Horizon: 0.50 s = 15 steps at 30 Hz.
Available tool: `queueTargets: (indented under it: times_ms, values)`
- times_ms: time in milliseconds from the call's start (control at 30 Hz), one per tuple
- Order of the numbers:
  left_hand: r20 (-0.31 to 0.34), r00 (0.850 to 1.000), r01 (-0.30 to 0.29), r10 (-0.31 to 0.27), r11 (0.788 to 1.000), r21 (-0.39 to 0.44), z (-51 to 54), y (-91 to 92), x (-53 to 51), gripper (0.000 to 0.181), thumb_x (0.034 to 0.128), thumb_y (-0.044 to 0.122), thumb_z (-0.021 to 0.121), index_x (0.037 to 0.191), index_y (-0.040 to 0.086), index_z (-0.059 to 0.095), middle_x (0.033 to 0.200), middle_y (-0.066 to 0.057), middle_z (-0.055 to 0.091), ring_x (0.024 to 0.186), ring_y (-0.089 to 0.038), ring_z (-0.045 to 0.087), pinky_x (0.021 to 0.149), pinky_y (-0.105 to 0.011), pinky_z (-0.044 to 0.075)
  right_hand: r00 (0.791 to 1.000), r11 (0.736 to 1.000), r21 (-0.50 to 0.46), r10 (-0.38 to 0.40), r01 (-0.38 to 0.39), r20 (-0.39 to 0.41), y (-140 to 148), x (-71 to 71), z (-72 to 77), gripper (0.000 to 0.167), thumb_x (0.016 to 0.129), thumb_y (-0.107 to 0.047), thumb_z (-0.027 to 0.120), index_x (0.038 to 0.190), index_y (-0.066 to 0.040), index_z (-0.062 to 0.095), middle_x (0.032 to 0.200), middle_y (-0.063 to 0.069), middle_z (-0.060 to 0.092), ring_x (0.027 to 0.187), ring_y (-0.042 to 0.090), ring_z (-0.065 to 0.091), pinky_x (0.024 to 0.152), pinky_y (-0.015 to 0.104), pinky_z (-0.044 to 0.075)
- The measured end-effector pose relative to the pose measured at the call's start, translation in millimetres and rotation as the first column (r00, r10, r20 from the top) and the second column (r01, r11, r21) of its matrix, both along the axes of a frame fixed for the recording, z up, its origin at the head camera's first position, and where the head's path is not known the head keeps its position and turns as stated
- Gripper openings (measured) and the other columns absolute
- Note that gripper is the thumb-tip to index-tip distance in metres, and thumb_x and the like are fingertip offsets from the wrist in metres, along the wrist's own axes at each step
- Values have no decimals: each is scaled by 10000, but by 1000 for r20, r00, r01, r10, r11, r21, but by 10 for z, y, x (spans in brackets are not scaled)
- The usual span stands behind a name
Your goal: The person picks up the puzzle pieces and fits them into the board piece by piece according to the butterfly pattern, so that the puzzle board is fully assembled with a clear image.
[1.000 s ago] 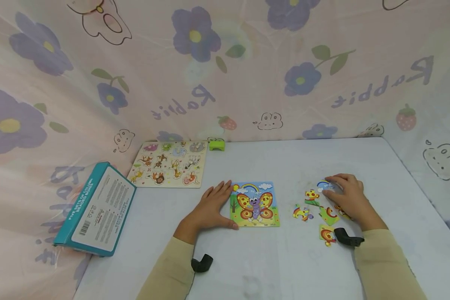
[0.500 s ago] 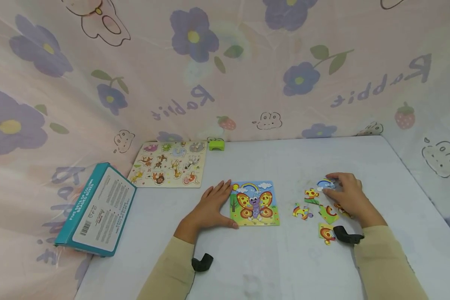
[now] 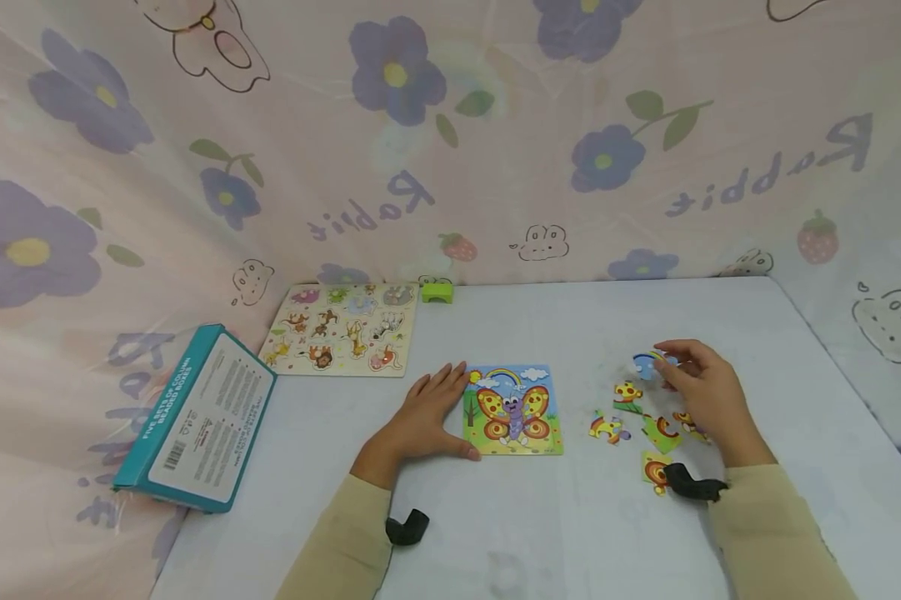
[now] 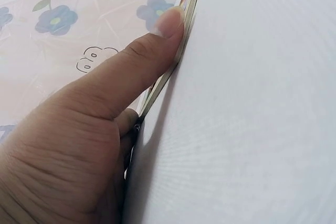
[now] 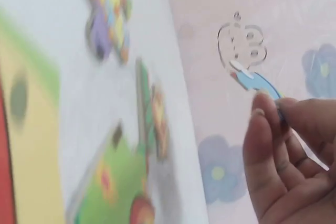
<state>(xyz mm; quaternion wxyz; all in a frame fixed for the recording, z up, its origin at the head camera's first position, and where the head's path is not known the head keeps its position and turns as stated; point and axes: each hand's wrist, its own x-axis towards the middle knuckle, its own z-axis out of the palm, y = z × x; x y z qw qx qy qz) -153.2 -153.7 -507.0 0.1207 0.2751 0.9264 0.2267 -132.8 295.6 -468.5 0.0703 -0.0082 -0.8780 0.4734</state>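
Note:
A square butterfly picture board (image 3: 513, 410) lies flat in the middle of the table. My left hand (image 3: 423, 421) rests along its left side with fingers spread, and in the left wrist view the thumb (image 4: 170, 22) touches the board's edge. To the right, my right hand (image 3: 708, 396) pinches a blue rainbow puzzle piece (image 3: 648, 364) between thumb and fingers; the right wrist view shows this piece (image 5: 254, 81) tilted up off the table. Several loose pieces, among them a green one (image 3: 661, 434) and one with an orange spiral (image 3: 654, 468), lie below and left of that hand.
An animal puzzle board (image 3: 337, 331) lies at the back left, a small green block (image 3: 437, 292) beside its upper right corner. A teal and white box (image 3: 202, 421) leans at the left edge. Patterned cloth (image 3: 495, 167) hangs behind the table.
My right hand has lifted the blue rainbow piece from the table, and the piece beneath that hand shows more. My left hand and the butterfly board have kept their places.

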Motion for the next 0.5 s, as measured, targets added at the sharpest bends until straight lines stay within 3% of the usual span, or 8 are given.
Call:
queueTargets:
  times_ms: [133,233,367,500]
  values:
    - [-6,1000,2,-2,1000,-7,-9,4,-5,1371,748,764,875,1759,153,180,1819,67,42,1649,-138,-40,1305,-434,-23,991,984,-123,135,-133,7,-197,20,88,362,1128,-143,638,1448,23,604,1156,180,599,876,177,753,760,248,617]
    - [-9,1000,2,-2,1000,-8,-18,4,-10,1369,747,763,876,1759,153,184,1820,56,52,1650,-145,-33,1305,-434,-22,979,970,-140,204,-201,7,-369,25,101,337,1106,-107,668,1415,22,628,1097,156,591,847,224,715,722,270,618]
    - [-15,1000,-1,1,1000,-5,-25,5,-13,1366,744,772,871,1760,158,193,1819,67,56,1650,-139,-33,1306,-438,-17,965,952,-166,261,-256,9,-614,27,51,320,1086,-60,683,1398,6,650,1063,142,608,855,237,698,722,299,621]
    - [-12,1000,-4,4,1000,-7,-27,6,-16,1365,743,781,865,1761,168,192,1814,92,43,1644,-117,-47,1305,-427,-25,938,920,-217,343,-326,43,-864,8,-17,342,1074,-24,681,1414,11,654,1025,149,630,895,243,747,751,337,642]
